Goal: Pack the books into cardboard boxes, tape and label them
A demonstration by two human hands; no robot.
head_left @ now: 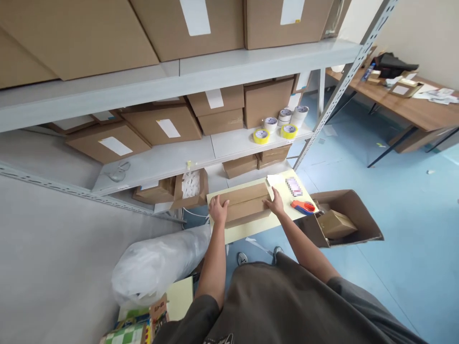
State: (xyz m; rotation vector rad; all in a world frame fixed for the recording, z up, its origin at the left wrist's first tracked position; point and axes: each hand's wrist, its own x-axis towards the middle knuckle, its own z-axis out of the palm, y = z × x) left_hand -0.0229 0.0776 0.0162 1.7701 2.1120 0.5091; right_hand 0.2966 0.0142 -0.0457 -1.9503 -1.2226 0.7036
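A flat brown cardboard box lies on a small pale yellow table in front of me. My left hand rests on the box's left end, fingers curled over its edge. My right hand presses on the box's right end with fingers bent over the flap. An orange and blue tape dispenser lies on the table just right of my right hand. A small blurred card and a white paper lie at the table's far right corner.
An open carton holding a smaller box stands on the blue floor at right. A grey metal shelf holds brown boxes and tape rolls. A clear plastic bag lies at lower left. A wooden desk stands far right.
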